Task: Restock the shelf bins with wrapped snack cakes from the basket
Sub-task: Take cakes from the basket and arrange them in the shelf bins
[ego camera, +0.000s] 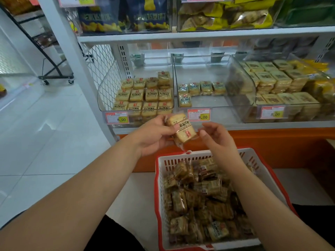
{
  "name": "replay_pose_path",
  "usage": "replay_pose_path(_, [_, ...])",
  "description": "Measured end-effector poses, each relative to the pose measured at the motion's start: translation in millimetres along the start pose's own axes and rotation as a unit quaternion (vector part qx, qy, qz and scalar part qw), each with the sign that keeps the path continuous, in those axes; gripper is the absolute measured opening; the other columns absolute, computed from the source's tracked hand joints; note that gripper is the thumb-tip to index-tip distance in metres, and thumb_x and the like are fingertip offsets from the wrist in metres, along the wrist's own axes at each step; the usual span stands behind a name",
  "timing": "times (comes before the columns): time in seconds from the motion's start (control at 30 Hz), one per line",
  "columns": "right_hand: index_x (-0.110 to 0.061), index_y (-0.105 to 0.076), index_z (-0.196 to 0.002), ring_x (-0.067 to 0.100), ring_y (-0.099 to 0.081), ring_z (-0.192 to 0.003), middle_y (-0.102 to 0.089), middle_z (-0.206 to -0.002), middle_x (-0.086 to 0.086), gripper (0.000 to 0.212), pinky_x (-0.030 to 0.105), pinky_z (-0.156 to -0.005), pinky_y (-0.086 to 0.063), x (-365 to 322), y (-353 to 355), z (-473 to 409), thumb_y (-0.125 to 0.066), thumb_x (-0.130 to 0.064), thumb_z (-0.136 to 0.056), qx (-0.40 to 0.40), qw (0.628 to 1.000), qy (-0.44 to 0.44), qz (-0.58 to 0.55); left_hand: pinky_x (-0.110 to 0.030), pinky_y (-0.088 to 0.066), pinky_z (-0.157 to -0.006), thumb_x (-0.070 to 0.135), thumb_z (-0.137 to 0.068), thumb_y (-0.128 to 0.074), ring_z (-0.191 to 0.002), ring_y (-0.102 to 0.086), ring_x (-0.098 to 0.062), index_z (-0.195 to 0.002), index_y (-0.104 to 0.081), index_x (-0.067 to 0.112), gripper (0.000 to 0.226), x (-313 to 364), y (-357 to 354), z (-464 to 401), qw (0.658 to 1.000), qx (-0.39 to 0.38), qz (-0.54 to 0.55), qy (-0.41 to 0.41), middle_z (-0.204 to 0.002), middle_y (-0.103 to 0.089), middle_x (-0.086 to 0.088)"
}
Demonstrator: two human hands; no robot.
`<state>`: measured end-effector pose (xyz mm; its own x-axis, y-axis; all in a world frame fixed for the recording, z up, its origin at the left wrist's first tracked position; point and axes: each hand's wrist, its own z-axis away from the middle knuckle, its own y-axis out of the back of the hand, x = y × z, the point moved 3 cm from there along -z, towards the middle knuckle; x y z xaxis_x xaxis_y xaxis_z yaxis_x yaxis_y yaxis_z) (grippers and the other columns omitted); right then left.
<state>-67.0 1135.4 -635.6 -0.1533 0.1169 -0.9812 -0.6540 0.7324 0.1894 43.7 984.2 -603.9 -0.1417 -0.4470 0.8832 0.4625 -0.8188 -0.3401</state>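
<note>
Left hand [154, 134] grip clamped on wrapped snack cake [182, 130], long axis tilted up-left; right hand [215, 136] loose, empty, just beside; sparse middle bin [213, 105] lies directly beyond grip.

A single head-worn wide-angle view looks forward and down from close range. It faces the shelf [199, 36] straight on, with the basket [181, 156] below near the bottom edge and both forearms reaching in from the lower corners.

Basket [268, 171] of snack cakes [201, 201] before shelf; three bins [213, 105] side by side above it
</note>
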Motion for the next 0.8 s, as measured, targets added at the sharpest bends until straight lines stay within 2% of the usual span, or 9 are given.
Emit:
replay_pose_path(0.1, [-0.021,-0.055,-0.123,0.01,-0.071,-0.09,-0.072,-0.104,-0.003,0.031,0.034,-0.085,-0.057,0.5,-8.8,-7.5,-0.06,-0.03,-0.093,-0.048,0.994,-0.066,-0.074,-0.043,-0.058,-0.084,-0.007,-0.095,-0.05,-0.109,-0.066,-0.032,-0.135,-0.046,0.009,0.043,6.9,-0.4,-3.9,1.0,0.001,-0.002,-0.008,-0.127,-0.061,-0.021])
replay_pose_path(0.2, [-0.01,-0.055,-0.12,0.019,-0.071,-0.083,-0.074,-0.093,0.003,0.034,0.037,-0.081,-0.056,-5.5,-22.2,-12.7,-0.062,-0.022,-0.089,-0.119,0.97,-0.105,-0.186,-0.042,-0.059,-0.082,-0.008,-0.091,-0.056,-0.104,-0.067,-0.03,-0.13,-0.05,0.017,0.047,15.8,-2.5,-5.3,0.999,0.017,-0.019,-0.038,-0.122,-0.062,-0.016])
replay_pose_path(0.3, [-0.007,-0.055,-0.111,0.018,-0.069,-0.08,-0.073,-0.093,0.005,0.036,0.033,-0.074,-0.056,-23.7,-20.9,-27.7,-0.064,-0.02,-0.079,-0.141,0.952,-0.111,-0.25,-0.034,-0.058,-0.083,0.002,-0.082,-0.07,-0.105,-0.063,-0.02,-0.139,-0.043,0.035,0.071,35.7,0.1,-1.7,0.981,0.015,-0.169,-0.095,-0.129,-0.053,-0.004])
replay_pose_path(0.4, [-0.012,-0.057,-0.102,0.02,-0.068,-0.078,-0.071,-0.095,0.008,0.014,0.03,-0.065,-0.057,-45.7,-16.5,-53.5,-0.059,-0.011,-0.088,-0.149,0.961,-0.088,-0.217,-0.027,-0.054,-0.089,0.018,-0.074,-0.08,-0.116,-0.052,-0.011,-0.148,-0.032,0.044,0.092,57.5,13.4,3.8,0.931,0.007,-0.339,-0.134,-0.142,-0.041,0.008])
replay_pose_path(0.47, [-0.013,-0.057,-0.114,0.022,-0.067,-0.077,-0.068,-0.1,0.012,0.019,0.029,-0.063,-0.056,-59.0,-19.9,-71.8,-0.054,-0.009,-0.096,-0.161,0.97,-0.079,-0.163,-0.035,-0.046,-0.103,0.021,-0.077,-0.081,-0.124,-0.048,-0.009,-0.145,-0.039,0.045,0.083,65.8,23.1,7.1,0.889,0.023,-0.43,-0.155,-0.144,-0.045,0.01])
replay_pose_path(0.53, [-0.011,-0.05,-0.125,0.023,-0.067,-0.076,-0.067,-0.104,0.016,0.03,0.029,-0.06,-0.056,-70.2,-28.3,-88.9,-0.057,-0.012,-0.096,-0.166,0.977,-0.071,-0.111,-0.037,-0.043,-0.106,0.026,-0.078,-0.082,-0.122,-0.048,-0.007,-0.141,-0.046,0.039,0.074,69.7,32.3,8.5,0.859,0.07,-0.476,-0.174,-0.135,-0.05,0.013])
replay_pose_path(0.6, [-0.012,-0.048,-0.122,0.023,-0.067,-0.074,-0.067,-0.101,0.018,0.032,0.029,-0.06,-0.056,-79.0,-40.8,-105.0,-0.063,-0.014,-0.093,-0.169,0.982,-0.059,-0.067,-0.034,-0.045,-0.102,0.031,-0.075,-0.084,-0.118,-0.05,-0.007,-0.138,-0.047,0.03,0.073,71.5,39.7,7.2,0.844,0.122,-0.488,-0.186,-0.126,-0.049,0.014])
replay_pose_path(0.7, [-0.011,-0.05,-0.115,0.024,-0.066,-0.075,-0.068,-0.098,0.017,0.028,0.03,-0.059,-0.056,-91.0,-59.7,-129.7,-0.066,-0.016,-0.092,-0.168,0.984,-0.04,-0.04,-0.02,-0.041,-0.09,0.033,-0.073,-0.084,-0.112,-0.049,-0.005,-0.138,-0.044,0.021,0.077,78.6,48.1,2.7,0.83,0.17,-0.49,-0.207,-0.126,-0.05,0.01])
replay_pose_path(0.8, [-0.006,-0.051,-0.119,0.025,-0.069,-0.078,-0.068,-0.097,0.016,0.034,0.029,-0.056,-0.056,-98.1,-72.4,-152.9,-0.066,-0.019,-0.092,-0.144,0.988,-0.037,-0.042,-0.007,-0.04,-0.083,0.027,-0.075,-0.084,-0.103,-0.051,0.009,-0.139,-0.042,0.029,0.077,86.9,51.4,-2.8,0.843,0.155,-0.461,-0.23,-0.121,-0.052,0.021])
